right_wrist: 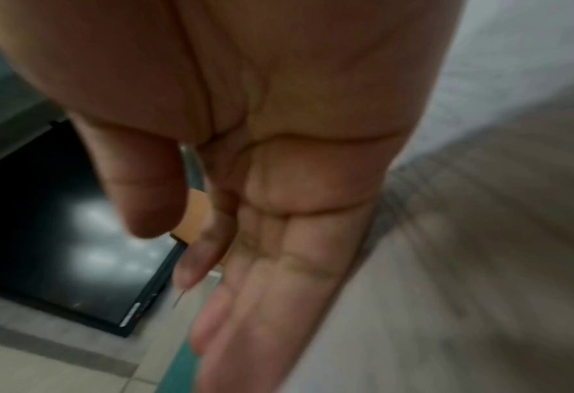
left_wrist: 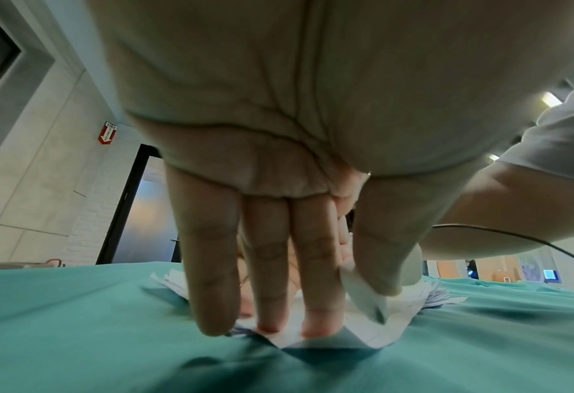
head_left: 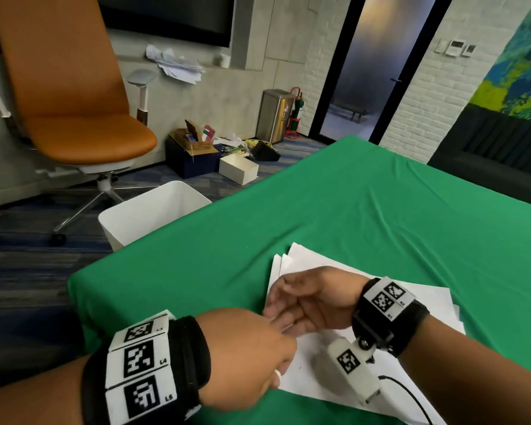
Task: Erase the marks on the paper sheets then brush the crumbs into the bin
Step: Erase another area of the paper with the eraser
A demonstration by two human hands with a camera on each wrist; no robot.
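Note:
A loose stack of white paper sheets point(head_left: 426, 305) lies on the green tablecloth point(head_left: 350, 210) near me. My left hand point(head_left: 252, 348) rests on the stack's near left corner, fingertips point(left_wrist: 268, 327) straight and pressing the paper point(left_wrist: 372, 337). Its thumb pinches a small white eraser point(left_wrist: 362, 295) against the index finger; in the head view the eraser point(head_left: 277, 375) barely shows under the thumb. My right hand point(head_left: 307, 302) hovers just beyond the left, fingers point(right_wrist: 278, 266) extended and holding nothing. The white bin point(head_left: 147, 210) stands on the floor at the table's left edge. No marks or crumbs can be made out.
An orange office chair point(head_left: 74, 102) stands beyond the bin. Boxes and a basket point(head_left: 239, 168) clutter the floor by the wall, beside a steel pedal bin point(head_left: 273, 115). A thin black cable point(head_left: 411, 394) trails over the paper near my right wrist.

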